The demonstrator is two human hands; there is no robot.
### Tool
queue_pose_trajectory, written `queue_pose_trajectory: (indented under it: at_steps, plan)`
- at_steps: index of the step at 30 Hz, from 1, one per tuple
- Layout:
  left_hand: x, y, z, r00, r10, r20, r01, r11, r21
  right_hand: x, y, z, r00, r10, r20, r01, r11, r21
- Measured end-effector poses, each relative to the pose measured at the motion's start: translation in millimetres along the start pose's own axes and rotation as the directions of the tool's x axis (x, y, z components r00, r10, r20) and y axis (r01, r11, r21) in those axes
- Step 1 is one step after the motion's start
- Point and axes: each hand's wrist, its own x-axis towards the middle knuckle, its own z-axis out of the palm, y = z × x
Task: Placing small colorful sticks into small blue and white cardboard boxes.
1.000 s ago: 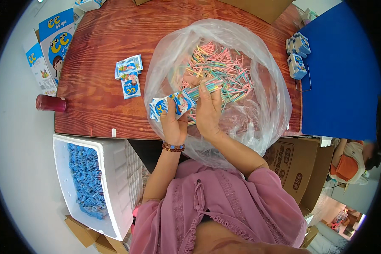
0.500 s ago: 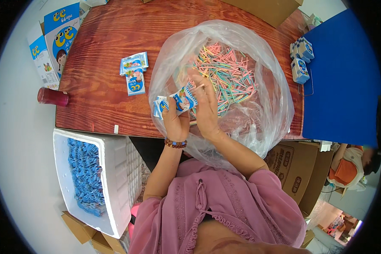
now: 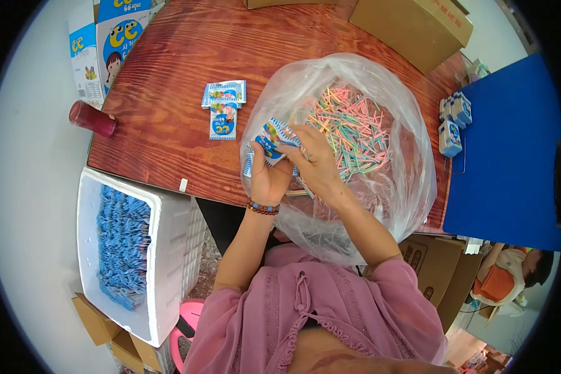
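Nearest, a white foam box is sitting below the table edge, packed with crinkly blue packets. Above it, the left hand is curling its fingers around a small glossy blue-and-white sachet, while the right hand is pinching the sachet's top with bent fingers. Both are working at the mouth of a clear, wrinkled plastic bag holding thin pastel sticks. Farther off, flat matching sachets are lying on the grained wooden table.
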Motion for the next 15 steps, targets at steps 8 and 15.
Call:
queue_pose_trajectory:
  at_steps: [8, 15]
  plan:
    - [8.8, 35.4, -22.9, 0.971, 0.240, -0.005, -0.232, 0.942, 0.241, 41.1, -6.5, 12.0, 0.996, -0.066, 0.059, 0.054, 0.980, 0.193]
    - [2.2, 78.5, -43.6, 0.849, 0.512, -0.131, -0.415, 0.799, 0.434, 73.2, 5.1, 39.9, 0.896, 0.281, 0.345, -0.372, 0.898, 0.235]
